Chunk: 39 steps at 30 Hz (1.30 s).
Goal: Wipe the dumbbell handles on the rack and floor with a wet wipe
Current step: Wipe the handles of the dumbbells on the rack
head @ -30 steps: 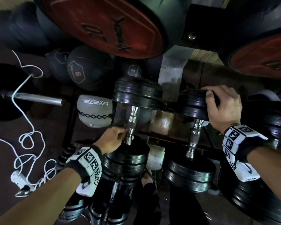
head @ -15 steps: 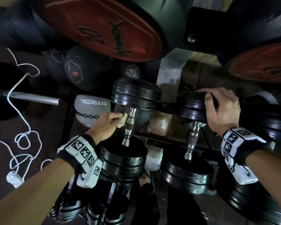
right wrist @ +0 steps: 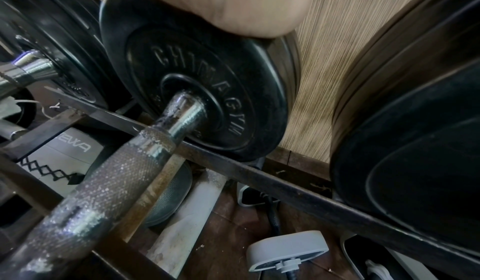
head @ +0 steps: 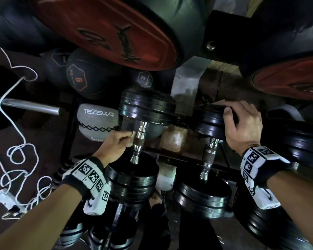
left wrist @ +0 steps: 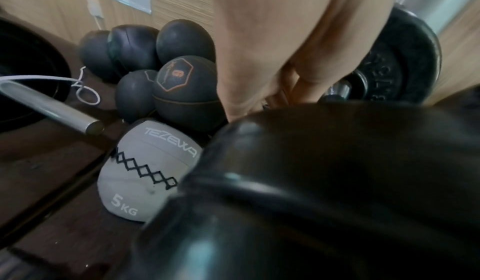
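The left hand [head: 114,144] pinches a wipe [head: 130,143] against one dumbbell handle [head: 139,141] while the right hand [head: 242,123] grips the neighbouring dumbbell's plate [head: 209,121].

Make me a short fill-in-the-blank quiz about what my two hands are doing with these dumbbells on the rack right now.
1. The left hand presses a wet wipe against the chrome ____ of the left dumbbell.
2. The right hand rests on the far ____ of the right dumbbell.
3. The grey ball reads TEZEWA and 5 ____.

Missing words: handle; plate; kg
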Motion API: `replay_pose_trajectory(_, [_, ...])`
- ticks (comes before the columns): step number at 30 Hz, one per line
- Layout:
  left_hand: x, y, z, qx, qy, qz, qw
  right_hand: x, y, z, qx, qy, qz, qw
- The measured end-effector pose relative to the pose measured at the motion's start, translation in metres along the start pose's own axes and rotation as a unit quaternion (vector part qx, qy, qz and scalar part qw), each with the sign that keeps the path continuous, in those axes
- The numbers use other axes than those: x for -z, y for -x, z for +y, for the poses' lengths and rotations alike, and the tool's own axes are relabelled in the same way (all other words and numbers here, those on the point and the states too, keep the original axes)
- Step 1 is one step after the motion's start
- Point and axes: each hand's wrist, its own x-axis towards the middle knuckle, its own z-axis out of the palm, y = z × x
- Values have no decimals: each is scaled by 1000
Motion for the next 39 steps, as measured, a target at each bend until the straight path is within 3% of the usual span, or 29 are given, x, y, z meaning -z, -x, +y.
replay_pose_trajectory(4, [-8, -10, 1, -16, -55, -18, 998, 1, 1, -2, 4, -2, 5, 1000])
replay_pose_trajectory(11, [-7, 7, -29, -52, -26, -13, 998, 1, 1, -2, -2, -1, 5, 1000])
replay_pose_trajectory(24, [-6, 6, -41, -43, -47, -66, 996, 0, 0, -2, 1, 1, 4, 1000])
replay_pose_trajectory(29, [-9, 4, -45, -15, -119, -70, 990, -1, 0, 0, 3, 2, 0, 1000])
replay_pose_trajectory(33, [3, 9, -28, -43, -69, -77, 994, 1, 1, -1, 10, 0, 7, 1000])
replay_pose_trajectory(36, [9, -5, 1, -52, 17, -48, 997, 1, 1, -2, 10, 1, 5, 1000])
replay_pose_trajectory(39, [11, -27, 24, -70, -10, -8, 997, 1, 2, -2, 7, -1, 10, 1000])
